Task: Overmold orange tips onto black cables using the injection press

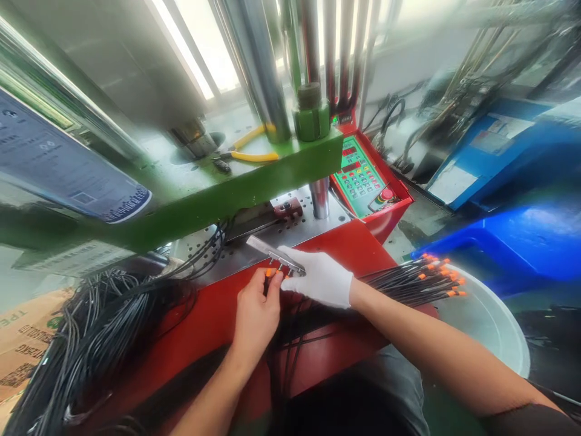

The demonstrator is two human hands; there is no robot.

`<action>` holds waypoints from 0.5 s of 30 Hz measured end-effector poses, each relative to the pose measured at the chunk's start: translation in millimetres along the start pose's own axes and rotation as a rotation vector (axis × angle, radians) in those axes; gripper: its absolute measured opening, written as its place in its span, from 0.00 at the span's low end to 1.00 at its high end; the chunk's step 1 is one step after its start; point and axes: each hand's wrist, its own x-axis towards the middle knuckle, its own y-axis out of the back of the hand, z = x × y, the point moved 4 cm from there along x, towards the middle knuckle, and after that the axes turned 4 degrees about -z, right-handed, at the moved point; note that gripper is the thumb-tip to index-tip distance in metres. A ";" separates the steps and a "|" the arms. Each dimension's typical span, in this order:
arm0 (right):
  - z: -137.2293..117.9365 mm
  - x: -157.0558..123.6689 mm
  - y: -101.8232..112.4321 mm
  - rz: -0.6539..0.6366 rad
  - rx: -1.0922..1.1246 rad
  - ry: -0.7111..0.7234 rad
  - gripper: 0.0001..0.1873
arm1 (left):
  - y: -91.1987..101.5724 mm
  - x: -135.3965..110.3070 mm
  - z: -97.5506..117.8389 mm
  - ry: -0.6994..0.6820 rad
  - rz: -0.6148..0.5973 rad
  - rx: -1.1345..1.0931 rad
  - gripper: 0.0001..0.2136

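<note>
My right hand (320,278), in a white glove, is closed around a narrow metal bar (267,249) with several small pins along its lower side. Bare and just left of it, my left hand (258,306) pinches a black cable with an orange end (271,272), close beneath the pins. Whether the orange end touches a pin, I cannot tell. More dark cables hang below the hands over the red table (313,363). Beyond the right wrist lies a bundle of black cables with orange tips (431,278).
A green press plate (254,194) stands ahead, with yellow-handled pliers (254,156) on top. Right of it is a red control box (385,212). A big heap of black cables (104,327) lies at left. A pale round tub (494,321) and a blue plastic stool (521,242) stand at right.
</note>
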 end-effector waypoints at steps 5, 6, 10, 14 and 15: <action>-1.3 -0.6 3.0 -0.108 0.117 0.026 0.28 | 8.3 5.4 -4.1 0.068 -0.133 -0.141 0.17; -1.3 -0.8 3.0 -0.158 0.159 0.008 0.28 | 12.1 7.1 -7.3 0.091 -0.164 -0.209 0.18; -1.1 -0.8 5.6 -0.188 0.195 0.008 0.28 | 19.7 9.1 -20.1 0.173 -0.247 -0.461 0.16; -2.6 -1.0 4.7 -0.172 0.172 0.044 0.27 | 13.0 3.5 -22.0 0.188 -0.303 -0.614 0.13; -3.0 -1.3 3.8 -0.186 0.172 0.035 0.28 | 11.4 2.1 -21.0 0.185 -0.308 -0.629 0.12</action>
